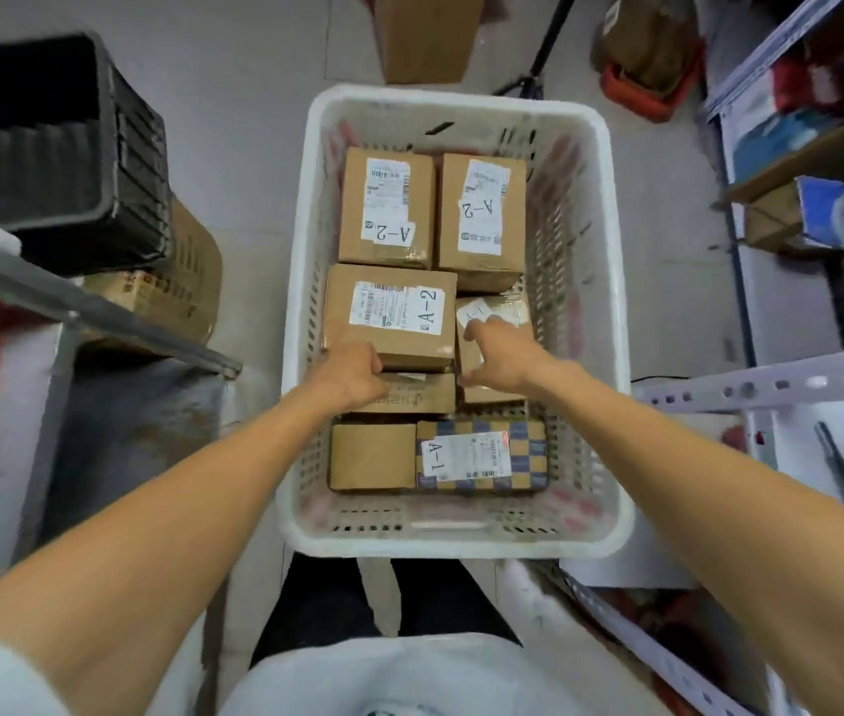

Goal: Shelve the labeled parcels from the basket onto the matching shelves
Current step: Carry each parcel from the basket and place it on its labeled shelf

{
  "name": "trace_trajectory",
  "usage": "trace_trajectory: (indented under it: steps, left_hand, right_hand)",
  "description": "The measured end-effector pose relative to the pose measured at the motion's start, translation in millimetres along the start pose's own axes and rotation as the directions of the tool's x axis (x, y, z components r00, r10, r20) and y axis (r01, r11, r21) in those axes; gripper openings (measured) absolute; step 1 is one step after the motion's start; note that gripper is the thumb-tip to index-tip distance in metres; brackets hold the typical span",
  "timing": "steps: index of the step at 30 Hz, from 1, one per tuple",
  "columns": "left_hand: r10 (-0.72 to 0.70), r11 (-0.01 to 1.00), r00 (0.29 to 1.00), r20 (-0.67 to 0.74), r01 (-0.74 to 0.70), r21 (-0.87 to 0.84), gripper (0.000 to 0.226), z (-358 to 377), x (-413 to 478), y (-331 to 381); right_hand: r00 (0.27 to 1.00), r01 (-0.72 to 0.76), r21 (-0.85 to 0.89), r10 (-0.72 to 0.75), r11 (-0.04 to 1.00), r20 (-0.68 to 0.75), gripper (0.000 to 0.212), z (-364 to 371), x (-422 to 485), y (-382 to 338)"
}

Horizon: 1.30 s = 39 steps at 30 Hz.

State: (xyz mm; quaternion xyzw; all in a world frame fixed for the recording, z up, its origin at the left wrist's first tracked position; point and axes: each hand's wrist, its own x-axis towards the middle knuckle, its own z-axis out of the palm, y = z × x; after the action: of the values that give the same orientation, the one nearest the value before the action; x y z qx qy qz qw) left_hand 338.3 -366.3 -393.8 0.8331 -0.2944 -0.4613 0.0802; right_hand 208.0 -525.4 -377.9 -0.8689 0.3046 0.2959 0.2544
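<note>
Down in the white basket (456, 540), both hands were at the middle row, so the step in hand was picking parcels, with none of them shelved yet. The left hand (352, 372) had its fingers curled over the near edge of an A-2 box (394, 307), which lay on top of another carton. The right hand (500, 354) lay on the small A-1 parcel (507, 310) just beside it. Its fingers and thumb looked curled round the parcel's left edge, though blur made that grip hard to be sure of. Two more A-2 boxes (386, 209) sat at the far end, and a chequered A-1 parcel (481, 457) and a plain box (370, 454) lay at the near end. The next move would probably call for lifting each parcel straight up past its neighbours, reading the label, then turning to the shelf that matched. The basket stood on a pale floor (254, 121) in a narrow aisle. Metal shelving (771, 379) ran along the right, a grey shelf rail (99, 312) along the left, and a black crate (47, 147) stood on cartons beyond it.
</note>
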Motion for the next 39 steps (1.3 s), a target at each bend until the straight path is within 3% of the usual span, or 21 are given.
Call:
trace_trajectory:
  steps: [4, 7, 10, 12, 14, 18, 20, 23, 25, 30, 34, 36, 39]
  left_hand:
    - [-0.163, 0.941, 0.987, 0.0, 0.156, -0.3, 0.034, 20.2, 37.3, -7.7]
    - [-0.293, 0.682, 0.954, 0.058, 0.252, -0.686, 0.065, 43.4, 59.5, -13.3]
    - [-0.385, 0.445, 0.92, 0.078, 0.259, -0.857, 0.09, 61.5, 75.9, -17.4]
    - [-0.429, 0.325, 0.899, 0.085, 0.241, -0.915, 0.103, 70.4, 88.4, -21.2]
    - [-0.44, 0.285, 0.894, 0.083, 0.227, -0.931, 0.114, 75.5, 93.6, -19.9]
    - [-0.419, 0.189, 0.901, 0.113, 0.208, -0.96, 0.096, 85.0, 94.7, -6.9]
    - [-0.421, 0.176, 0.9, 0.113, 0.203, -0.963, 0.099, 90.6, 96.5, -5.7]
    - [-0.409, 0.121, 0.898, 0.16, 0.228, -0.966, 0.105, 94.6, 95.9, -2.1]
    - [-0.414, 0.074, 0.892, 0.184, 0.234, -0.969, 0.104, 94.3, 95.3, 2.7]
    - [-0.44, 0.063, 0.886, 0.144, 0.19, -0.98, 0.11, 87.0, 83.5, 8.1]
    - [-0.41, 0.144, 0.911, 0.041, 0.109, -0.984, 0.115, 82.7, 65.9, 6.2]
    - [-0.367, 0.222, 0.93, -0.025, 0.061, -0.973, 0.119, 76.5, 55.4, 4.4]
    - [-0.259, 0.434, 0.954, -0.149, -0.023, -0.901, 0.121, 59.7, 36.8, 7.1]
  right_hand:
    - [1.0, -0.001, 0.001, 0.001, 1.0, -0.021, 0.071, 14.1, 60.4, -7.2]
    - [0.997, 0.032, -0.066, -0.037, 0.997, -0.075, 0.088, 24.0, 97.6, -15.6]
    - [0.984, 0.085, -0.053, -0.092, 0.995, -0.15, 0.096, 32.2, 125.9, -17.5]
    - [0.97, 0.087, -0.103, -0.108, 0.991, -0.218, 0.1, 35.7, 138.1, -16.9]
    - [0.954, 0.081, -0.168, -0.125, 0.982, -0.272, 0.1, 34.7, 144.1, -15.5]
    - [0.966, 0.031, -0.227, -0.088, 0.973, -0.245, 0.085, 24.1, 142.9, -10.3]
    - [0.967, 0.038, -0.261, -0.101, 0.964, -0.233, 0.072, 16.2, 141.9, -6.3]
    - [0.983, 0.066, -0.127, -0.086, 0.99, -0.163, 0.054, 8.4, 144.2, 1.8]
    - [0.994, 0.064, 0.039, -0.06, 0.997, -0.096, 0.059, 11.0, 140.0, 8.5]
    - [0.982, 0.082, 0.117, -0.061, 0.99, -0.178, 0.078, 20.1, 120.1, 12.7]
    - [1.0, 0.023, 0.23, -0.022, 0.973, -0.007, 0.085, 12.0, 106.8, 14.6]
    - [1.0, 0.002, 0.374, 0.0, 0.928, -0.005, 0.074, 9.6, 94.2, 15.7]
    - [0.998, -0.026, 0.578, 0.054, 0.816, -0.032, 0.068, 10.2, 68.5, 14.7]
